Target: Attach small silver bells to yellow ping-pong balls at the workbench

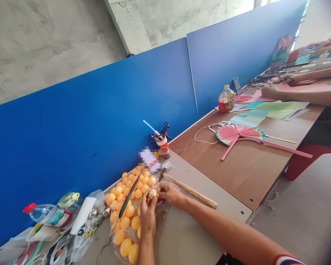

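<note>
My left hand [148,215] and my right hand [169,194] meet over the grey table [182,235], both pinching one small orange ball [152,193] between their fingertips. A small shiny piece sits at the ball, too small to name. A heap of orange table-tennis balls [128,211] lies on clear plastic just left of my hands. A long dark feather [128,197] rests across the heap.
A bundle of thin wooden sticks [191,190] lies right of my hands. A cup of pens [162,139] stands by the blue partition [99,121]. A water bottle [48,214] lies at the left. A pink paper fan [238,134] lies on the brown table, where another person's arms [300,94] rest.
</note>
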Available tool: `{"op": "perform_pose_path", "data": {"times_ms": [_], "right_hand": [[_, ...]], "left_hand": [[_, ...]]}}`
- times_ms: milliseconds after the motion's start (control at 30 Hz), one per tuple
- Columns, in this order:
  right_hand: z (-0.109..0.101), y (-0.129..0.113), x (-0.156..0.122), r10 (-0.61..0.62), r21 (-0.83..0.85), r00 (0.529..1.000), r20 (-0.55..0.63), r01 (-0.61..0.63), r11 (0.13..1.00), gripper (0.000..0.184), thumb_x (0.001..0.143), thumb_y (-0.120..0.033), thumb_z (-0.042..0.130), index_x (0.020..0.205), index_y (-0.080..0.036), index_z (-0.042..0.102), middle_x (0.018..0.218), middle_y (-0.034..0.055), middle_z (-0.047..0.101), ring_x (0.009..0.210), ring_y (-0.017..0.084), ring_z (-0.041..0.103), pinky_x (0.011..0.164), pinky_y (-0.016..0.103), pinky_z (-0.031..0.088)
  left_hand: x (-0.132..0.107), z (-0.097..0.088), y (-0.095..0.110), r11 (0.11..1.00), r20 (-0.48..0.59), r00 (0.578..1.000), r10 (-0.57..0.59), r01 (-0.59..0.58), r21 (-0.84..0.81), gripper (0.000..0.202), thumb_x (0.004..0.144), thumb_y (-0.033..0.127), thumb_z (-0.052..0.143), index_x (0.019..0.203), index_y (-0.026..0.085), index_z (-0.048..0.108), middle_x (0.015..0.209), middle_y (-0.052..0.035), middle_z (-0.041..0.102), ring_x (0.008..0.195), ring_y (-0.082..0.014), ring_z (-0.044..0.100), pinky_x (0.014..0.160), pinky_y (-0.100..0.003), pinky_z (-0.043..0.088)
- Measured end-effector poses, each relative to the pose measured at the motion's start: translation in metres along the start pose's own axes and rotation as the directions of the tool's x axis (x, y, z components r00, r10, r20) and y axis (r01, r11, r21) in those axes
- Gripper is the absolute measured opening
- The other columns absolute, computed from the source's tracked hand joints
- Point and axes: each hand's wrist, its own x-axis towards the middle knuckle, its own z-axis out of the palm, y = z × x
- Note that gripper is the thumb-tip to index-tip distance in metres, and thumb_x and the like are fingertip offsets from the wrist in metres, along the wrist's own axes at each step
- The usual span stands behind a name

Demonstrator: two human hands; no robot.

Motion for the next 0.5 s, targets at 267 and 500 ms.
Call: {"op": "perform_pose_path", "data": {"times_ms": [267,500], "right_hand": [[-0.028,-0.022,0.004,-0.14,-0.549,0.982,-0.126,0.049,0.835,0.004,0.071,-0.013,0.057,0.07,-0.016,0.058,0.063,-0.0026,0.058,0.06,0.011,0.052,0.058,0.022,0.038],[-0.018,-0.014,-0.011,-0.083,-0.956,0.991,0.105,0.123,0.266,0.021,0.074,-0.009,0.054,0.088,-0.014,0.07,0.096,0.0106,0.069,0.078,0.02,0.062,0.068,0.027,0.042]], "left_hand": [[0.004,-0.001,0.009,0.948,-0.1,0.993,-0.069,0.034,-0.316,0.043,0.058,0.038,0.085,0.091,0.018,0.066,0.081,-0.0013,0.068,0.066,-0.013,0.064,0.066,-0.026,0.053],[0.004,-0.004,0.006,0.955,-0.076,0.996,-0.048,0.023,-0.296,0.043,0.063,0.036,0.083,0.098,0.018,0.066,0.089,-0.0021,0.067,0.072,-0.0129,0.064,0.068,-0.025,0.052]]}}
